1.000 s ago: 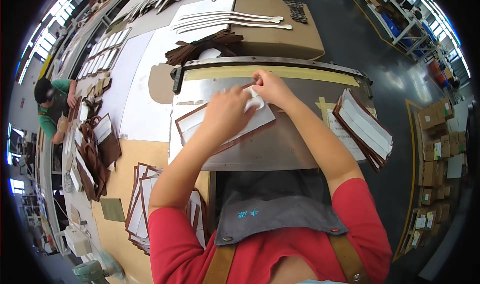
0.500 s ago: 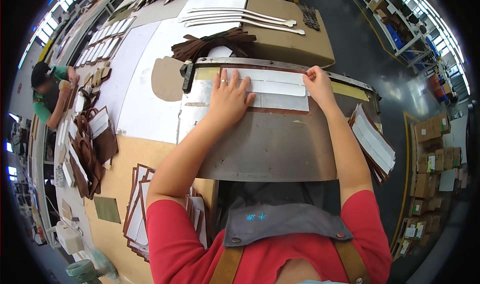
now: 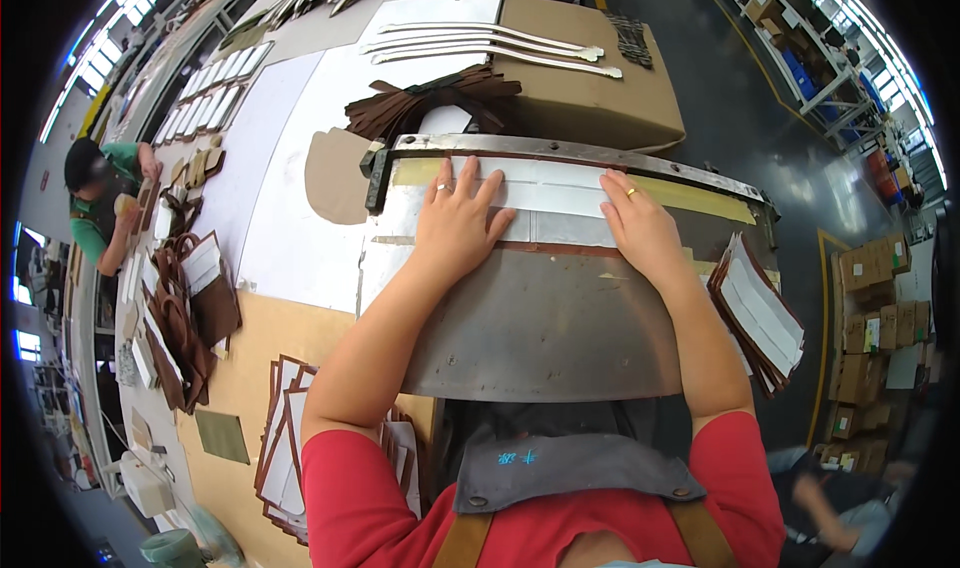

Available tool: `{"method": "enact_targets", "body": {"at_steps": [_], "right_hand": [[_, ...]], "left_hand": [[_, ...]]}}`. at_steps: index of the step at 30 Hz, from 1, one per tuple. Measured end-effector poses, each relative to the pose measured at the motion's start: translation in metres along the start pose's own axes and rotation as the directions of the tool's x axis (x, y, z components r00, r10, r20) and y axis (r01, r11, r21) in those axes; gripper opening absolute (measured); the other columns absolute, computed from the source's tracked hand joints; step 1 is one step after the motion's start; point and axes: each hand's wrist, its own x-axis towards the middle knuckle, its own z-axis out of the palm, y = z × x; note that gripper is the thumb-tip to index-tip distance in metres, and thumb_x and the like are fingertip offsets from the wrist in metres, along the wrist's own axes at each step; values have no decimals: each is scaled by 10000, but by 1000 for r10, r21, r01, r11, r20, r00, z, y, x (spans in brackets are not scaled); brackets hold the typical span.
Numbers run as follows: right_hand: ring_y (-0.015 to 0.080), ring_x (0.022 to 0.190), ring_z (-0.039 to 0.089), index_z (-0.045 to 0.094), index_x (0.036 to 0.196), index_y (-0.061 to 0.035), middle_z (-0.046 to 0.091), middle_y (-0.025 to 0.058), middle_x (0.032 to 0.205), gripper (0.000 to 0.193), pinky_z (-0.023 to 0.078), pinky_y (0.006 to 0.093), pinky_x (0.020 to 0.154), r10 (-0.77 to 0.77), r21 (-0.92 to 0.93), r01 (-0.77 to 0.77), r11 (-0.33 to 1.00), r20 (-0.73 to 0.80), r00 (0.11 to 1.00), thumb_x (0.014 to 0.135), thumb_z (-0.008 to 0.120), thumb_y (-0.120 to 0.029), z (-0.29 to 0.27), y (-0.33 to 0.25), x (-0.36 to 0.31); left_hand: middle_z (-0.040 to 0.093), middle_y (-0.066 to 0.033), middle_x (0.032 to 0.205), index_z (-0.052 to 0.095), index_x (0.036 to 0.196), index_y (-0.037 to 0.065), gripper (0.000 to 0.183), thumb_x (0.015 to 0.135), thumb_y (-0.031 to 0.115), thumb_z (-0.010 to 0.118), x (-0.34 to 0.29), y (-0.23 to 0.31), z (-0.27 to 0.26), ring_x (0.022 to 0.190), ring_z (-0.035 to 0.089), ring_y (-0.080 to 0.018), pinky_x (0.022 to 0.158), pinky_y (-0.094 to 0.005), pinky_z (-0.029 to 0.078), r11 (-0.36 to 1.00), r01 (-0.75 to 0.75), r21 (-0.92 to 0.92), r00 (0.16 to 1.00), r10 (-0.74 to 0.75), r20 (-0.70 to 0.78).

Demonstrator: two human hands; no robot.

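A brown leather panel with white backing strips [image 3: 560, 200] lies on a curved metal plate [image 3: 545, 318], its far edge along a metal bar [image 3: 590, 156]. My left hand [image 3: 462, 220] rests on the panel's left part, fingers spread and pointing at the bar. Over the panel's right end lies my right hand [image 3: 640, 220], fingers stretched out and pressing on the white strip. Neither hand grips anything. Yellow tape [image 3: 695, 200] shows along the bar, right of the panel.
Similar panels are piled left of my left arm [image 3: 282, 448] and stacked at the plate's right edge [image 3: 755, 313]. Beyond the bar lie brown leather strips [image 3: 430, 98] and a cardboard box [image 3: 590, 73] bearing white straps. A co-worker [image 3: 105, 193] works at the far left; another person [image 3: 830, 508] shows at lower right.
My right hand has gone from a pinch at the panel's far right corner to lying open on its right end. My left hand stays spread on the panel. A person has appeared at lower right.
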Motion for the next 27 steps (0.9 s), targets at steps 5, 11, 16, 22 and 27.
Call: {"method": "enact_targets", "body": {"at_steps": [5,11,16,22,27], "right_hand": [[276,1101,537,572,1130,-29,570,106,1182,290,471,359,894,-9,9,9,1000,32,999,853,576,-117,-3,-5,1],[294,1119,530,555,1128,23,563,141,1171,325,469,361,913,-40,-63,42,997,44,998,831,585,-105,-7,-14,-6],[293,1142,526,543,1143,38,559,165,1185,348,461,358,938,-52,-127,59,990,56,997,832,577,-114,0,-15,-8],[296,1132,526,549,1148,22,554,147,1194,339,450,368,945,-73,-78,75,994,35,997,835,578,-104,-3,-12,-7],[298,1023,558,597,1056,7,579,134,1121,260,457,377,868,-53,85,49,995,37,998,825,602,-110,-13,-12,-6]], "left_hand": [[479,-176,1276,494,1282,151,472,893,417,514,-1,4,-6,1193,422,-410,1028,-458,304,997,-23,69,999,26,-44],[536,-160,1196,536,1207,67,441,860,336,584,0,9,-9,1102,491,-381,923,-426,415,997,-54,48,998,55,-34],[529,-168,1213,515,1234,79,452,863,329,579,-1,8,-13,1099,505,-395,928,-432,417,992,-69,105,998,69,9],[543,-162,1188,532,1201,84,370,887,277,551,0,10,-16,1073,521,-387,902,-430,427,993,-78,88,996,81,-33],[554,-101,976,566,1004,79,201,833,184,576,4,-2,-12,952,544,-314,781,-418,422,999,-36,-26,996,33,-86]]}}
